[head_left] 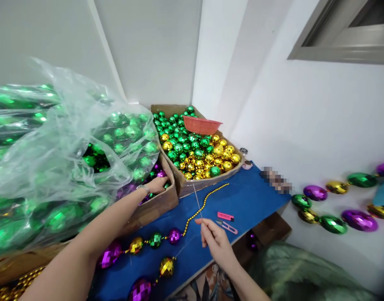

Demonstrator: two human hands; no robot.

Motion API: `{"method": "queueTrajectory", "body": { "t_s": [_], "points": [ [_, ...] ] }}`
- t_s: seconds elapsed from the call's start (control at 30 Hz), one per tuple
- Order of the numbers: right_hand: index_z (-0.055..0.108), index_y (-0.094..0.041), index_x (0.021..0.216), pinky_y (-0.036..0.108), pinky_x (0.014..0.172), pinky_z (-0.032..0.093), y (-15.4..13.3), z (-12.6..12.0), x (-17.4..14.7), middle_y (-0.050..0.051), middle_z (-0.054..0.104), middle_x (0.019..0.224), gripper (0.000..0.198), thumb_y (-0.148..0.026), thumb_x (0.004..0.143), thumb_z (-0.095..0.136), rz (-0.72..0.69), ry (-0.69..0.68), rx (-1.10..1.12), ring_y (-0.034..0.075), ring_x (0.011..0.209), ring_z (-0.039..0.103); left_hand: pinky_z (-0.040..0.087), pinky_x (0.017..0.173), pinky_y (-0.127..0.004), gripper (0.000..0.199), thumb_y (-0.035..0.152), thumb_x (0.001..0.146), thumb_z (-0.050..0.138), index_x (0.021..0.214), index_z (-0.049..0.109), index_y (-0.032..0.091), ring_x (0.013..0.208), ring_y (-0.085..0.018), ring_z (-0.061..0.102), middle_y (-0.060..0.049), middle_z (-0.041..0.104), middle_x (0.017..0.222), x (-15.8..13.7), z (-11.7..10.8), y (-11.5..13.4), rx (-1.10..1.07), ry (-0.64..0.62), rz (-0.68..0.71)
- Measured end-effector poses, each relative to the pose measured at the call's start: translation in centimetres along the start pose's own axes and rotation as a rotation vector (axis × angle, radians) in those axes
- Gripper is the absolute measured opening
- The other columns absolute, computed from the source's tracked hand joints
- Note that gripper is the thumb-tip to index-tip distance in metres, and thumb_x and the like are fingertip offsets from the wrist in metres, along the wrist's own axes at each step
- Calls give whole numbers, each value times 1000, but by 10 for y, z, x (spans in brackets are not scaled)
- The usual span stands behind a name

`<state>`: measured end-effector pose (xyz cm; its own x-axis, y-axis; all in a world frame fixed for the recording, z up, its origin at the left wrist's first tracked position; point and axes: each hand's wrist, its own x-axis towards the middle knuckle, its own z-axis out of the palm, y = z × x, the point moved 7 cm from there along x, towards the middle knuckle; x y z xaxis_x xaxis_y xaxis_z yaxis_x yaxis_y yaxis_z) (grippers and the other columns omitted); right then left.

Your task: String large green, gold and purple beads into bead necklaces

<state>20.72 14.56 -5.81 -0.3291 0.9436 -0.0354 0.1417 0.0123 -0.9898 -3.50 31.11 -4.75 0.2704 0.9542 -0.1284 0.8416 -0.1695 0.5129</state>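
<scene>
My left hand point(158, 185) reaches into a cardboard box point(162, 202) of shiny purple and green balls. Its fingertips are hidden among them, beside a purple ball point(161, 174). Above the blue table, my right hand point(214, 239) pinches a long thin needle point(197, 198) that points up and away. A faint thread point(182, 249) runs from a gold faceted ball point(166, 266) towards that hand. Behind it lies a strand of small gold beads point(204, 202), joined to a row with a purple ball point(174, 236), a green ball point(155, 240) and another gold ball point(136, 245).
A second box point(207, 182) holds green and gold balls, with a red basket point(202, 125) on top. Clear plastic point(85, 108) covers green balls at left. A pink cutter point(225, 216) and pink thread snips point(229, 227) lie on the blue table point(257, 200). Bead garlands point(333, 223) hang at right.
</scene>
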Motion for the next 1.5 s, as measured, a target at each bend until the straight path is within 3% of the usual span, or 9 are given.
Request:
{"method": "queueTrajectory", "body": {
  "t_s": [0.13, 0.27, 0.37, 0.5, 0.73, 0.87, 0.97, 1.07, 1.5],
  "points": [
    [62, -15, 115, 20, 57, 44, -6, 5, -7, -1, 54, 61, 40, -43, 98, 39, -64, -23, -157, 11, 57, 56, 49, 83, -38, 50, 37, 72, 66, 116, 58, 14, 91, -27, 64, -12, 67, 101, -37, -32, 6, -126, 139, -56],
    [65, -17, 110, 19, 62, 47, -21, 18, -11, -1, 58, 62, 33, -35, 99, 40, -177, -53, -263, 11, 59, 59, 55, 76, -34, 49, 41, 82, 63, 125, 51, 21, 90, -20, 63, -7, 63, 105, -100, -50, 20, -927, 352, -83],
    [66, -18, 107, 20, 74, 50, -33, 30, -15, 3, 67, 79, 28, -28, 99, 41, -283, -102, -291, 14, 77, 66, 57, 73, -32, 37, 37, 79, 68, 109, 58, 19, 87, -20, 66, -6, 66, 99, -139, -32, 32, -1443, 396, -109],
    [63, -18, 111, 24, 84, 51, -43, 43, -23, 8, 70, 102, 25, -20, 97, 42, -443, -168, -362, 16, 94, 67, 58, 77, -33, 33, 38, 78, 70, 102, 60, 17, 90, -24, 69, -8, 69, 101, -172, 10, 40, -1752, 441, -264],
    [59, -19, 122, 30, 83, 54, -39, 43, -33, 9, 70, 107, 31, -17, 97, 41, -526, -143, -465, 18, 95, 68, 57, 80, -33, 50, 37, 84, 64, 131, 48, 28, 92, -22, 69, -6, 67, 106, -198, 59, 55, -1784, 397, -336],
    [60, -20, 121, 30, 82, 55, -31, 42, -36, 9, 70, 106, 31, -19, 98, 39, -479, -180, -477, 18, 94, 68, 55, 86, -32, 60, 20, 72, 77, 127, 51, 26, 94, -23, 69, -5, 67, 104, -205, 71, 51, -1736, 383, -356],
    [59, -19, 120, 30, 80, 54, -26, 45, -41, 9, 71, 103, 31, -18, 98, 39, -500, -225, -510, 18, 91, 68, 57, 70, -29, 41, 41, 79, 69, 110, 59, 17, 79, -21, 71, -10, 69, 98, -205, 85, 44, -1852, 337, -479],
    [59, -18, 119, 29, 76, 53, -19, 49, -45, 9, 71, 96, 30, -16, 97, 39, -521, -260, -597, 18, 84, 67, 58, 65, -31, 57, 64, 86, 46, 96, 62, 10, 74, -23, 71, -16, 70, 87, -205, 99, 41, -2038, 280, -602],
    [60, -16, 115, 27, 67, 46, -3, 61, -52, 6, 69, 82, 31, -16, 96, 35, -528, -350, -848, 16, 70, 62, 57, 76, -35, 65, 68, 85, 40, 97, 63, 8, 85, -26, 70, -17, 71, 86, -212, 108, 38, -2168, 343, -681]
  ]
}}
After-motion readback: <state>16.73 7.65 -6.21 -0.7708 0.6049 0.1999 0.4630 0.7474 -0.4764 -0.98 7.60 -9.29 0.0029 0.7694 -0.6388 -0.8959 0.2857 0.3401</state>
